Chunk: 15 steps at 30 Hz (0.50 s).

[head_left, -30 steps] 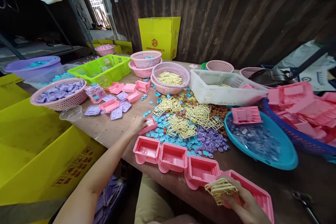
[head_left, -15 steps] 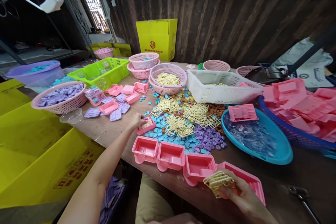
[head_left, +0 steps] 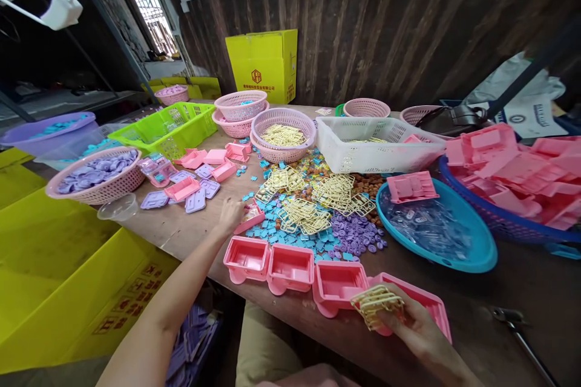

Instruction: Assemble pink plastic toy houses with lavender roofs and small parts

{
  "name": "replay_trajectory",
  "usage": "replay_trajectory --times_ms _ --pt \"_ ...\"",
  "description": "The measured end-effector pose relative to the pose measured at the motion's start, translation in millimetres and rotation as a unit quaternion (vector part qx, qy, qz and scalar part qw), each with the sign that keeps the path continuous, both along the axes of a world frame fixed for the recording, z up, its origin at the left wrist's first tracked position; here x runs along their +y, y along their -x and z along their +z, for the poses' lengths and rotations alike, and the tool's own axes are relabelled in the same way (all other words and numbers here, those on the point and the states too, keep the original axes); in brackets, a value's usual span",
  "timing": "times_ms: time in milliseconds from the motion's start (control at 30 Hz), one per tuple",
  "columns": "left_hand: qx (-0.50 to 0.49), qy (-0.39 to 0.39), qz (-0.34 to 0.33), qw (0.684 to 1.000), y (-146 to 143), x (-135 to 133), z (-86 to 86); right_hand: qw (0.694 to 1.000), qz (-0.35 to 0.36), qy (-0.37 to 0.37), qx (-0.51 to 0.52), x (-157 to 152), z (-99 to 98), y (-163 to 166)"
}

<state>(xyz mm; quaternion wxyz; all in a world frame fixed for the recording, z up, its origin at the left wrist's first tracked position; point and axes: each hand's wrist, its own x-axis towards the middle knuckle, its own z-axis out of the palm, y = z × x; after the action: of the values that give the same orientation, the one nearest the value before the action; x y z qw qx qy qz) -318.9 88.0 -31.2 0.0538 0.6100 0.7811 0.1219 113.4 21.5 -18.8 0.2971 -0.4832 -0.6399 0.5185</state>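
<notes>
My right hand grips a stack of cream plastic frames, held over the front of the table at the right end of a row of pink toy train cars. The row includes a left car, a middle car and another car; a longer pink piece lies partly behind my right hand. My left hand is closed, fingers curled, at the left side of a small pink tray with light pieces inside. What its fingers pinch, if anything, is hidden.
Loose blue tiles, purple round pieces and cream frame piles cover the table's middle. A blue basin holds clear bags. Right of it stands a basket of pink parts. A metal tool lies front right.
My left hand has drawn back slightly to the left from the small pink tray. My right hand still holds the cream frames in about the same place. The whole view has shifted a little.
</notes>
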Motion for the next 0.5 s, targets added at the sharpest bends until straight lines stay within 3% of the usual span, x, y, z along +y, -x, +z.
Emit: replay_trajectory --times_ms 167,300,400,500 --pt "-0.048 -0.038 0.018 0.998 7 2 17.7 0.999 0.03 -0.028 -0.01 2 4.2 -4" --pt "-0.09 -0.072 -0.009 0.993 0 -2 38.2 0.986 0.061 -0.142 -0.064 8 20.9 -8" --pt "-0.122 -0.082 -0.066 0.987 -35 -8 50.3 0.947 0.092 -0.291 -0.098 3 40.4 2" --pt "-0.166 -0.06 -0.179 0.968 -102 -16 60.1 0.895 0.11 -0.419 -0.107 -9 57.8 23"
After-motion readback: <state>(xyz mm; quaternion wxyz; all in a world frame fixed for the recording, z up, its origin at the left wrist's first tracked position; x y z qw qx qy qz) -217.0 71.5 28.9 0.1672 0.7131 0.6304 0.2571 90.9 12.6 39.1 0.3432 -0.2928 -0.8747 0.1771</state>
